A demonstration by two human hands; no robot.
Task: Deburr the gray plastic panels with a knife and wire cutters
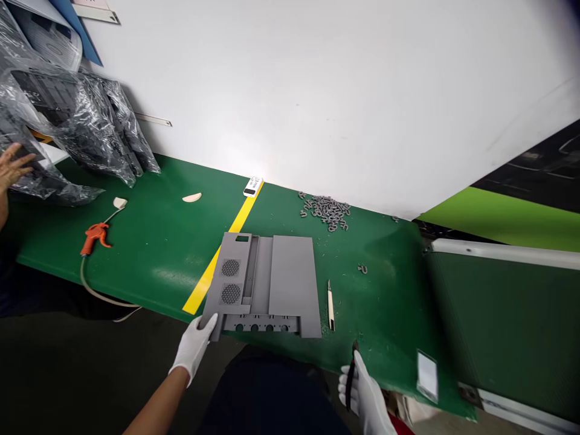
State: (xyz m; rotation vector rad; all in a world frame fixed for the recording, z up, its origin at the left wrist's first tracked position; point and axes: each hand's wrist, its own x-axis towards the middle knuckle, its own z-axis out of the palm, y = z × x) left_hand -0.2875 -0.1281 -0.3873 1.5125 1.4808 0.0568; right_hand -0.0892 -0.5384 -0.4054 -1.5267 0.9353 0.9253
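Observation:
A grey plastic panel (292, 272) with two round vent grilles lies flat at the front edge of the green table. My left hand (193, 347), in a white glove, grips its near left corner, thumb on top. In my right hand (367, 389), also gloved in white, is a pair of pliers (350, 383) with dark jaws and red-and-black handles. The jaws point away from me, apart from the panel. Between panel and pliers lies a cutter knife (330, 307). Whether the pliers' jaws are parted is too small to tell.
Small grey hook-shaped pieces (328, 210) are heaped by the white wall, with a stray one (362, 269) nearer. On the left are an orange air gun (94, 237), plastic-wrapped panels (86, 121) and another person's hand (11, 166). A green conveyor belt (507, 320) borders the right.

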